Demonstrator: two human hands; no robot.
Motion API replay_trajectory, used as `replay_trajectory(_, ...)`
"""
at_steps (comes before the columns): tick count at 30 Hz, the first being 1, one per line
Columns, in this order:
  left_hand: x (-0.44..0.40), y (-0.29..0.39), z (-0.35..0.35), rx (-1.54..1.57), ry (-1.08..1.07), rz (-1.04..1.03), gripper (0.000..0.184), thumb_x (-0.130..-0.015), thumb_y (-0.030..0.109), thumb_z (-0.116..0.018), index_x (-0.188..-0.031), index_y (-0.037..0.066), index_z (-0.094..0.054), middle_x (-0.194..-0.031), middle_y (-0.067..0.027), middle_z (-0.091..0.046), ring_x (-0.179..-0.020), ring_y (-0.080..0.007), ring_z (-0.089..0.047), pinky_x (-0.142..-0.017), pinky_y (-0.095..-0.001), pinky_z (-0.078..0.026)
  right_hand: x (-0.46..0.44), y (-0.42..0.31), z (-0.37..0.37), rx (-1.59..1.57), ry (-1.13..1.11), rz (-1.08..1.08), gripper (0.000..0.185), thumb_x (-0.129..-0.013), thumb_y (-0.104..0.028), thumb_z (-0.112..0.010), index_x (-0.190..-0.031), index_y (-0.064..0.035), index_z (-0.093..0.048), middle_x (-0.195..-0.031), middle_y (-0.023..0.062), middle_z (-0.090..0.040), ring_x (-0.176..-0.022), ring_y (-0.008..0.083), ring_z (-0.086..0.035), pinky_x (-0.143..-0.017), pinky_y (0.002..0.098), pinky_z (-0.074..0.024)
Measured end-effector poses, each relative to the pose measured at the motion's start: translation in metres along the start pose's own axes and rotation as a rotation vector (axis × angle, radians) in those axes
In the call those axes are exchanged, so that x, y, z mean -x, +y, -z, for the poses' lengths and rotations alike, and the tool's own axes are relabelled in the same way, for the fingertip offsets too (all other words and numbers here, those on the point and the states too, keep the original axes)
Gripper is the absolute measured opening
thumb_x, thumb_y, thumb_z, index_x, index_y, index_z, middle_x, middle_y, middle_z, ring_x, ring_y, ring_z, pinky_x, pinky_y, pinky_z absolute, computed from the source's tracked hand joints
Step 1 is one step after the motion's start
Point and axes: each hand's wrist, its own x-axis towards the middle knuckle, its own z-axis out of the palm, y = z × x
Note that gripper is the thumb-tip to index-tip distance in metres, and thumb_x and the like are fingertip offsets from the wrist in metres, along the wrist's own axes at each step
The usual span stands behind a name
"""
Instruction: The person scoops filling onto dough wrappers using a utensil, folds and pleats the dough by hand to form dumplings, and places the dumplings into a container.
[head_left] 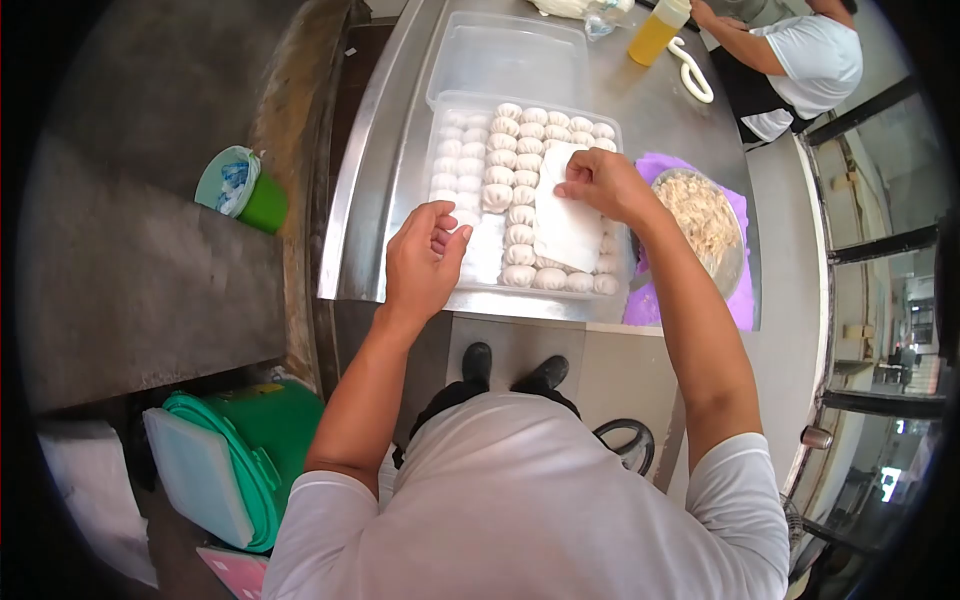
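A clear plastic tub holds rows of pleated white dumplings. The dumplings along its left side look hazy, as if under a translucent layer. Across the right-hand rows lies a white sheet, like paper. At the sheet's upper part, my right hand is closed in a pinch on it. My left hand hovers by the tub's front left corner, fingers loosely bent and thumb apart, with nothing visible in it.
Right of the tub, a bowl of shredded filling sits on a purple cloth. Behind are a clear lid, an oil bottle and a dough strip. Another person works at far right. A green bin stands left.
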Motion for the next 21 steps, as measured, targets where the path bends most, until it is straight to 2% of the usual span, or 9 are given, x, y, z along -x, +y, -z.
replay_trajectory(8, 0.003, -0.002, -0.006, 0.069, 0.066, 0.008, 0.024, -0.091, 0.005, -0.071, -0.112, -0.004, -0.066, -0.084, -0.0045, -0.067, -0.071, -0.0074, -0.059, -0.064, -0.0228, -0.05, -0.004, 0.001, -0.005, 0.053, -0.01, 0.069, 0.014, -0.08, -0.01, -0.069, -0.089, 0.0004, -0.07, -0.087, 0.0186, -0.068, -0.083, 0.0337, -0.067, -0.076, 0.0413, -0.052)
replay_trajectory(11, 0.004, -0.002, -0.006, 0.07, 0.073, 0.015, 0.023, -0.091, 0.005, -0.072, -0.111, -0.004, -0.066, -0.083, -0.0036, -0.067, -0.07, -0.0066, -0.058, -0.063, -0.0223, -0.049, -0.005, 0.006, -0.009, 0.09, 0.085, 0.147, 0.013, -0.081, -0.009, -0.068, -0.089, 0.0005, -0.069, -0.088, 0.0195, -0.065, -0.085, 0.0357, -0.066, -0.077, 0.0413, -0.0516)
replay_trajectory(13, 0.004, -0.002, -0.007, 0.069, 0.074, 0.015, 0.023, -0.091, 0.005, -0.072, -0.111, -0.004, -0.066, -0.083, -0.0032, -0.067, -0.07, -0.0064, -0.057, -0.063, -0.0222, -0.049, -0.005, 0.007, -0.01, -0.022, 0.158, 0.129, 0.007, -0.084, -0.002, -0.063, -0.09, -0.0004, -0.062, -0.081, 0.0136, -0.061, -0.075, 0.0246, -0.059, -0.071, 0.0372, -0.048)
replay_trajectory(14, 0.004, -0.002, -0.008, 0.066, 0.074, 0.016, 0.023, -0.09, 0.005, -0.072, -0.111, -0.004, -0.066, -0.083, -0.0032, -0.067, -0.069, -0.0064, -0.057, -0.062, -0.0221, -0.049, -0.004, 0.008, -0.011, -0.021, 0.158, 0.13, 0.007, -0.084, -0.002, -0.063, -0.09, -0.0004, -0.062, -0.081, 0.0136, -0.061, -0.075, 0.0246, -0.059, -0.071, 0.0372, -0.048)
replay_trajectory(16, 0.004, -0.005, -0.008, 0.064, 0.079, 0.016, 0.023, -0.09, 0.005, -0.072, -0.11, -0.004, -0.066, -0.083, -0.0032, -0.066, -0.068, -0.0063, -0.057, -0.062, -0.0221, -0.049, -0.004, 0.009, -0.011, 0.002, 0.134, 0.25, 0.01, -0.084, -0.006, -0.065, -0.091, -0.0008, -0.06, -0.088, 0.0188, -0.064, -0.083, 0.0364, -0.064, -0.075, 0.044, -0.0493)
replay_trajectory(17, 0.004, -0.006, -0.008, 0.054, 0.078, 0.005, 0.023, -0.091, 0.006, -0.072, -0.11, -0.004, -0.066, -0.082, -0.0034, -0.066, -0.068, -0.0064, -0.057, -0.061, -0.0222, -0.049, -0.005, 0.008, -0.011, 0.005, 0.134, 0.255, 0.01, -0.084, -0.006, -0.065, -0.091, -0.0008, -0.06, -0.088, 0.0188, -0.064, -0.083, 0.0364, -0.064, -0.075, 0.044, -0.0493)
replay_trajectory(19, 0.004, -0.007, -0.008, 0.045, 0.078, -0.014, 0.022, -0.091, 0.006, -0.071, -0.11, -0.004, -0.066, -0.082, -0.0036, -0.066, -0.068, -0.0065, -0.057, -0.061, -0.0223, -0.049, -0.006, 0.005, -0.009, -0.116, 0.1, 0.121, 0.013, -0.085, -0.007, -0.066, -0.088, -0.0004, -0.056, -0.089, 0.0193, -0.064, -0.082, 0.0354, -0.064, -0.074, 0.044, -0.0492)
replay_trajectory(21, 0.003, -0.007, -0.009, 0.019, 0.081, -0.028, 0.022, -0.091, 0.006, -0.071, -0.11, -0.004, -0.066, -0.081, -0.0042, -0.066, -0.067, -0.0067, -0.057, -0.061, -0.0226, -0.049, -0.01, 0.0, -0.004, -0.019, 0.076, 0.103, 0.014, -0.087, -0.009, -0.066, -0.089, 0.0008, -0.057, -0.089, 0.0197, -0.065, -0.082, 0.0347, -0.064, -0.074, 0.0429, -0.0497)
